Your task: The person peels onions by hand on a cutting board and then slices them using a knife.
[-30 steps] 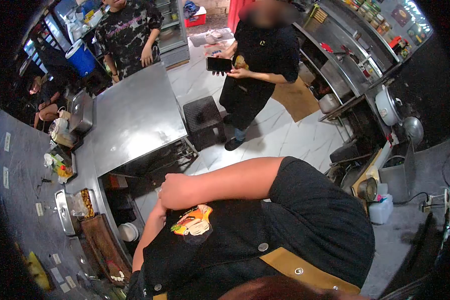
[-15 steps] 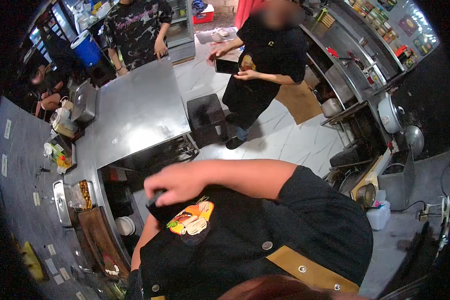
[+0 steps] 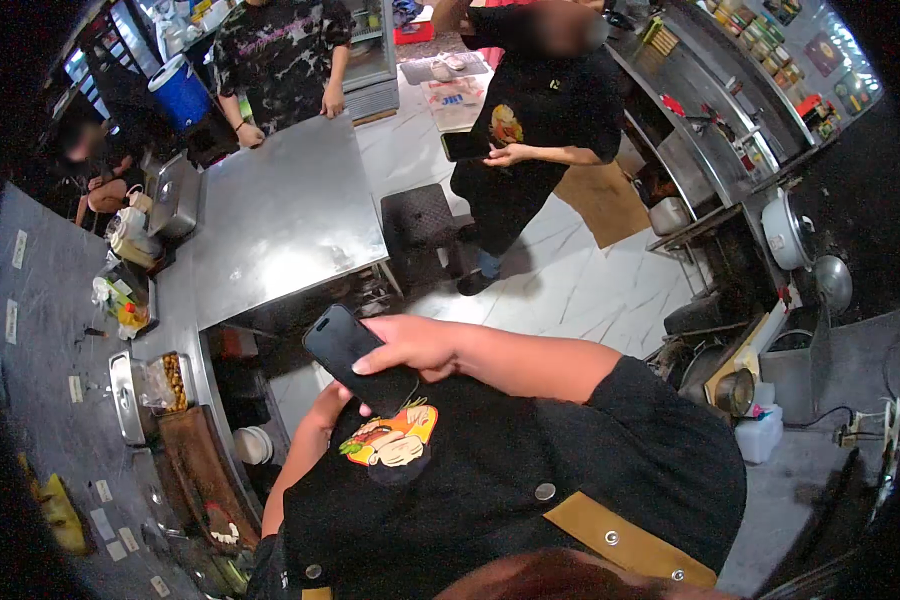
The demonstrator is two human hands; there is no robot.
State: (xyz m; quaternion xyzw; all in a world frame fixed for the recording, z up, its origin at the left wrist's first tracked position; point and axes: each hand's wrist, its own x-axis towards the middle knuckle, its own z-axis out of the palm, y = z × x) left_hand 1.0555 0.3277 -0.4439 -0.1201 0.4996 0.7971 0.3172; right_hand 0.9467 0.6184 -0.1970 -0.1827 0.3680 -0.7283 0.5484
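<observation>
My right hand [image 3: 410, 345] is closed around a black smartphone [image 3: 345, 345], the thumb lying along its face. The phone is held tilted in front of my chest, its screen dark. My left forearm [image 3: 305, 455] rises from below toward the phone. My left hand is hidden behind the phone and my right hand, so its fingers cannot be made out. Just below the phone is the printed picture [image 3: 395, 440] on my black shirt.
A steel table [image 3: 285, 215] stands ahead, with a person [image 3: 280, 70] resting hands on it. Another person [image 3: 540, 110] holds a phone beside a dark stool [image 3: 417, 215]. Food pans [image 3: 130, 400] and a brown board [image 3: 205, 470] line the left counter. A pot [image 3: 785, 230] stands right.
My right hand has turned and shifted slightly right, bringing the phone's face into view. The person opposite has raised one arm, and their phone has moved slightly.
</observation>
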